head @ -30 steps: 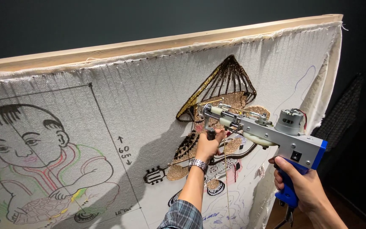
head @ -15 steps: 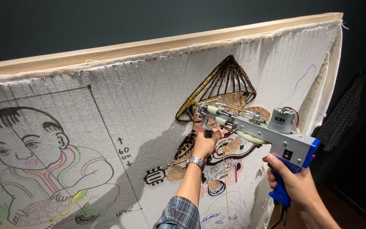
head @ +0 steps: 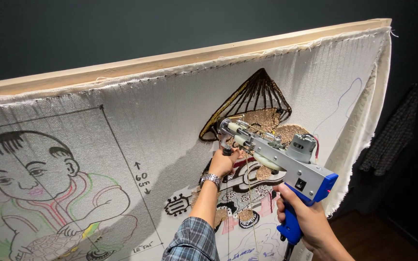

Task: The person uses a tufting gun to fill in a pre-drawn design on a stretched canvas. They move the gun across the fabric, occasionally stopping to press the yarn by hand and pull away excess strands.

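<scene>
A grey and blue tufting gun (head: 286, 164) points its needle end at a white cloth (head: 170, 125) stretched on a wooden frame (head: 180, 58). My right hand (head: 306, 222) grips the gun's blue rear handle. My left hand (head: 224, 162), with a metal watch on the wrist, grips the black front handle right against the cloth. The gun's tip sits just below the brim of a part-tufted conical hat figure (head: 255, 104) with brown and gold yarn. A thin yarn strand hangs down from the gun.
A drawn outline of a child (head: 35, 183) with coloured lines fills the cloth's left part. The cloth's loose right edge (head: 368, 130) hangs down. A dark wall lies behind, and a dark garment (head: 393, 135) hangs at right above a wooden floor.
The gun and both hands have shifted slightly left and down along the cloth, below the hat's brim.
</scene>
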